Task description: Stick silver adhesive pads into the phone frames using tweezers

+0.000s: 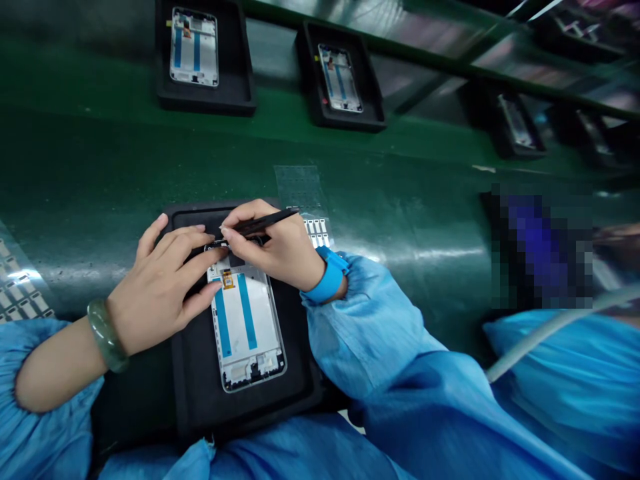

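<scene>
The smartphone frame (236,320) lies face down, slightly tilted, in the middle of the black tray (197,393), its top end towards the tray's far edge. The left hand (160,280) reaches over the tray's left edge, fingers spread, with fingertips at the frame's far left corner. The right hand (287,250) pinches a slim black tool (270,220) above the frame's top end. A clear sheet (300,187) lies just beyond the tray's far right corner.

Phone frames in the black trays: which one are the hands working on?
The nearest phone frame: the left hand and right hand are at its top end; the other frames lie farther off.
</scene>
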